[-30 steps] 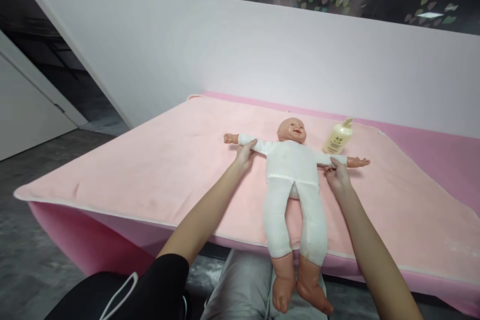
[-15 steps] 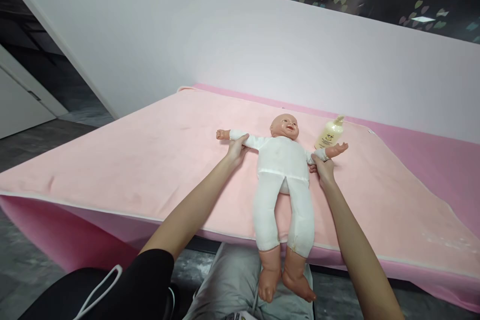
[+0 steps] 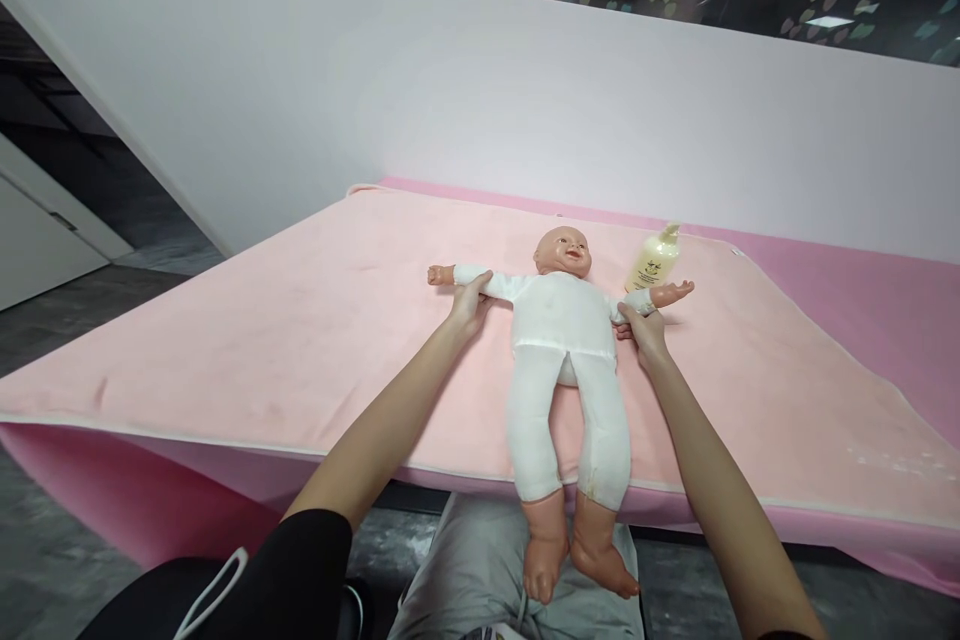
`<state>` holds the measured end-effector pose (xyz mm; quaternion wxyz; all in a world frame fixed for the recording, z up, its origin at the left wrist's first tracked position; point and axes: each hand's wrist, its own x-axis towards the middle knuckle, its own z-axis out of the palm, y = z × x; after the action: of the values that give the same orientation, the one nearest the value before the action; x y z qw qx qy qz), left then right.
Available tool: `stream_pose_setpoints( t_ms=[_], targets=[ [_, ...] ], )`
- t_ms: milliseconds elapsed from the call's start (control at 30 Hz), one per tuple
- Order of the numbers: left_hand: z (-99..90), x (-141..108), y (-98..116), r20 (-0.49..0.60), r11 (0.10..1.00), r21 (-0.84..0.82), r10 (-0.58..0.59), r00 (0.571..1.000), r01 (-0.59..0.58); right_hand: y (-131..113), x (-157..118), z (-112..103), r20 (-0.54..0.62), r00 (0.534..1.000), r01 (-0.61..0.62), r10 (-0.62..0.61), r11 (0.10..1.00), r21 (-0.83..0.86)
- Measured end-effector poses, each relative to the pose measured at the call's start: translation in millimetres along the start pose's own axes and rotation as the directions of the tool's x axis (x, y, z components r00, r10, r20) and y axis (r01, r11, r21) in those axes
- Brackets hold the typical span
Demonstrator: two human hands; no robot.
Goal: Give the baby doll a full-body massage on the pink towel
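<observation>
The baby doll (image 3: 566,318) is showing smooth, faintly glossy plastic on head (image 3: 559,250) and feet (image 3: 545,555), matt cloth between; the pump bottle (image 3: 654,258) is gleaming like plastic; the blanket (image 3: 285,340) is looking matt and fleecy.

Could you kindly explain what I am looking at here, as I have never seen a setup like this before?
There is no machine here: a person works with two bare hands. The view comes from one camera worn on the person's head, looking forward and down. A doll in white clothing lies face up on a pink cloth, its feet reaching past the near edge. The left hand grips the doll's sleeved arm on that side, and the right hand grips the other. Beyond the arm on the right is a pale yellow pump bottle, which neither hand touches.
</observation>
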<state>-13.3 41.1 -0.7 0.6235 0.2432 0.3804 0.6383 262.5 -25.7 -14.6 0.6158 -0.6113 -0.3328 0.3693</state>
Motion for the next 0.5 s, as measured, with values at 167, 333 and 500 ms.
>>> stream_pose_setpoints(
  t_ms=[167,333,500],
  targets=[
    [0.5,-1.9,0.0,-0.005,1.000,-0.010,0.002,1.000,-0.002,-2.9,-3.1,1.3,-0.047,0.998,-0.032,0.033,0.999,0.017],
    [2.2,-4.2,-4.1,-0.037,0.998,0.013,0.065,0.997,-0.065,-2.0,-0.8,3.2,-0.086,0.995,-0.043,0.050,0.996,0.079],
    [5.3,-9.1,-8.4,-0.059,0.991,0.085,0.105,0.993,-0.100,-1.0,0.4,5.4,-0.177,0.983,-0.020,0.043,0.992,0.128]
  ],
)
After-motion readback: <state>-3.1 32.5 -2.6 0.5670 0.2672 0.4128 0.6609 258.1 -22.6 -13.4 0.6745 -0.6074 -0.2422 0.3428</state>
